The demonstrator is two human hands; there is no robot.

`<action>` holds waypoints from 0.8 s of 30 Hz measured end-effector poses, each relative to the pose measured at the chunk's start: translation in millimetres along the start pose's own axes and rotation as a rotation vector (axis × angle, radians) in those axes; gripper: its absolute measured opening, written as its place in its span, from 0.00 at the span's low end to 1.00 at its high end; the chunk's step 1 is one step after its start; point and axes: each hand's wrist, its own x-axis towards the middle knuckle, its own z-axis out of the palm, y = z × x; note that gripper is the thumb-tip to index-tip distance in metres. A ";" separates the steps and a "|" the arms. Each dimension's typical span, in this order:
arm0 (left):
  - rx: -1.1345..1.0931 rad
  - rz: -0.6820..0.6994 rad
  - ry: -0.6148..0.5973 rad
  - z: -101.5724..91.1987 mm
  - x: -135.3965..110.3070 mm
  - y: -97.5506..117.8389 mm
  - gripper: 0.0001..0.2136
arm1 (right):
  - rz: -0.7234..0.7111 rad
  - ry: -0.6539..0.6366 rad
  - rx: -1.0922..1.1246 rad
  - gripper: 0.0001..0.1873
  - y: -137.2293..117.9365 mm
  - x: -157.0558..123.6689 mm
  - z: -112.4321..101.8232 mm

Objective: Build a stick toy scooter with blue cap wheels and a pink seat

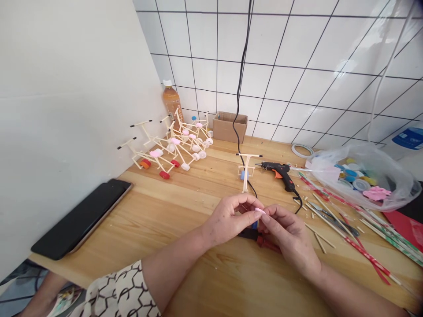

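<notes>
My left hand (pixel 233 218) and my right hand (pixel 291 235) meet over the table, fingertips pinching a small pink piece (pixel 260 211) that looks like soft clay. Just beyond them stands a little tricycle model (pixel 245 176) made of pale sticks, with a blue bottle-cap wheel (pixel 243 175) and black-tipped handlebars; my fingers hide its near end. Beneath my hands lies a tool with a black and red body (pixel 264 242), partly covered, so its kind is unclear.
Several stick tricycles (pixel 175 141) with pink seats crowd the back left, near a drink bottle (pixel 172 101) and a cardboard box (pixel 230 127). To the right are a glue gun (pixel 279 171), tape roll (pixel 302 150), scissors (pixel 330 215), loose sticks and a bag of caps (pixel 330 169). A phone (pixel 82 218) lies left.
</notes>
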 end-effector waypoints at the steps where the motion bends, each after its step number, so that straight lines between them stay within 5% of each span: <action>1: 0.004 0.003 0.000 -0.1 0.0 0.6 0.07 | -0.002 -0.001 0.004 0.16 0.2 0.1 -0.1; 14: -0.152 0.014 -0.028 0.9 0.2 -2.5 0.04 | -0.004 -0.023 0.040 0.15 3.1 -1.4 -3.2; 24: -0.070 0.042 -0.006 0.0 -0.2 1.6 0.05 | -0.023 -0.024 0.033 0.15 4.2 -0.7 -3.8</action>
